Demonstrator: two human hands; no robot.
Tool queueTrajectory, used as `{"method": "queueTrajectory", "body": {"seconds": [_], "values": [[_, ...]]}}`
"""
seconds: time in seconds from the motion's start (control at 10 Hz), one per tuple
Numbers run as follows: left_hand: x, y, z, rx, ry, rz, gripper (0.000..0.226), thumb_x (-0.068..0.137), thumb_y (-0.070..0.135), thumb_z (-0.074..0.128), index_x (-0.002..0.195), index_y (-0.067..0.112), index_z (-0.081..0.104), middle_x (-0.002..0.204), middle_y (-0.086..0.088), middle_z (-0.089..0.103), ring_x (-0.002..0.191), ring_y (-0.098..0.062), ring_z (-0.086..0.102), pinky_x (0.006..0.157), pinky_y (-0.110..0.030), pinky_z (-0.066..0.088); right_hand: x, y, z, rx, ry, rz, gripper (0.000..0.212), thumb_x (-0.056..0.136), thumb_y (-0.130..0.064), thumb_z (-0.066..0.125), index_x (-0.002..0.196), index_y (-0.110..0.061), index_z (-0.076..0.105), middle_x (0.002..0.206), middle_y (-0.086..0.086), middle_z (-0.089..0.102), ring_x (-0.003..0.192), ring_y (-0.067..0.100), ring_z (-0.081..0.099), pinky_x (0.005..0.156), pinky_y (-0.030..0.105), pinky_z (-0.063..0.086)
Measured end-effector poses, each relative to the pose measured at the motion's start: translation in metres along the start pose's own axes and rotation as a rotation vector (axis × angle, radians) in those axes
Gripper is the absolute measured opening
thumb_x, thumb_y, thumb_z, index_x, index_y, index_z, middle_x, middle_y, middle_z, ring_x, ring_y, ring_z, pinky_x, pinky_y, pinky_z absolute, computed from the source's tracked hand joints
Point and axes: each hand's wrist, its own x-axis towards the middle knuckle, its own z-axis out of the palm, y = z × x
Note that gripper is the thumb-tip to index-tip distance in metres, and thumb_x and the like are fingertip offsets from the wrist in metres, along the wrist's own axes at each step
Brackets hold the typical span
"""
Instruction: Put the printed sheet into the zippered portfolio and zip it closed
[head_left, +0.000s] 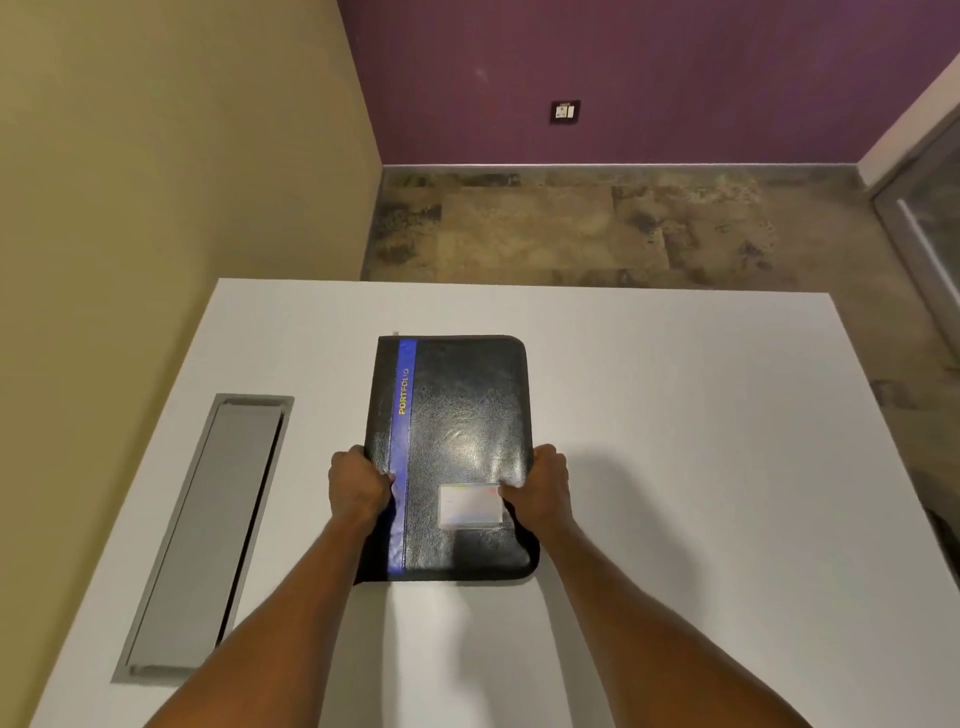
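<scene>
Both hands, left hand (361, 483) and right hand (543, 480), are clamped on the closed portfolio's (457, 415) side edges, steadied flat on the white table (675, 415).

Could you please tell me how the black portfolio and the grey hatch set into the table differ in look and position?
The portfolio is black and glossy with a blue stripe; the hatch is plain matt grey. The portfolio is broad and lies on top of the table; the hatch is long, narrow and sunk flush into it. The left hand and right hand grip the portfolio; nothing touches the hatch. Both are rectangular.
</scene>
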Motion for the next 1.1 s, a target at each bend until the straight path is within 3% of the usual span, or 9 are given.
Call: {"method": "queueTrajectory", "body": {"seconds": [0.2, 0.4, 0.5, 0.6, 0.7, 1.1], "values": [[-0.005, 0.000, 0.006, 0.029, 0.010, -0.020, 0.037, 0.086, 0.012, 0.077, 0.118, -0.003, 0.065, 0.117, -0.024, 0.065, 0.108, -0.044, 0.063, 0.094, -0.054, 0.055, -0.003, 0.004, 0.008, -0.048, -0.015, 0.015, 0.056, 0.080, -0.019, 0.083, 0.123, -0.005, 0.050, 0.124, 0.014, 0.052, 0.119, 0.033, 0.054, 0.103, 0.045, 0.048], [-0.049, 0.008, 0.005, 0.177, -0.042, 0.045, 0.054, 0.096, 0.019, 0.060, 0.144, 0.001, 0.043, 0.144, -0.020, 0.048, 0.134, -0.041, 0.047, 0.105, -0.054, 0.045, -0.036, -0.011, 0.004, -0.268, 0.053, -0.231, 0.051, 0.080, -0.006, 0.071, 0.125, -0.011, 0.048, 0.127, 0.008, 0.052, 0.117, 0.031, 0.056, 0.097, 0.040, 0.051], [-0.074, 0.004, 0.004, 0.217, -0.059, 0.104, 0.063, 0.101, 0.024, 0.055, 0.154, -0.001, 0.034, 0.159, -0.019, 0.037, 0.144, -0.039, 0.038, 0.114, -0.053, 0.039, -0.054, -0.015, 0.001, -0.272, -0.002, -0.352, 0.062, 0.079, -0.003, 0.065, 0.139, -0.003, 0.048, 0.141, 0.014, 0.051, 0.129, 0.035, 0.053, 0.106, 0.039, 0.047], [-0.105, -0.002, 0.005, 0.242, -0.052, 0.194, 0.058, 0.103, 0.025, 0.054, 0.150, -0.003, 0.038, 0.158, -0.021, 0.038, 0.145, -0.039, 0.037, 0.115, -0.054, 0.037, -0.079, -0.008, -0.003, -0.351, -0.095, -0.401, 0.079, 0.089, -0.018, 0.065, 0.157, -0.003, 0.029, 0.163, 0.016, 0.032, 0.150, 0.030, 0.034, 0.124, 0.037, 0.029], [-0.137, -0.011, 0.012, 0.305, -0.063, 0.256, 0.061, 0.106, 0.029, 0.050, 0.155, -0.003, 0.034, 0.164, -0.022, 0.030, 0.152, -0.036, 0.029, 0.121, -0.050, 0.030, -0.107, 0.009, -0.005, -0.425, -0.133, -0.439, 0.078, 0.095, -0.028, 0.061, 0.160, -0.004, 0.023, 0.167, 0.014, 0.025, 0.154, 0.029, 0.028, 0.126, 0.038, 0.024], [-0.267, -0.016, 0.084, 0.396, -0.165, 0.432, 0.064, 0.110, 0.037, 0.034, 0.165, 0.011, 0.014, 0.174, -0.004, 0.008, 0.161, -0.019, 0.007, 0.130, -0.045, 0.014, -0.190, 0.140, -0.047, -0.602, -0.148, -0.315, 0.074, 0.104, -0.039, 0.042, 0.164, -0.008, 0.011, 0.173, 0.011, 0.007, 0.160, 0.025, 0.012, 0.130, 0.044, 0.013]]}}
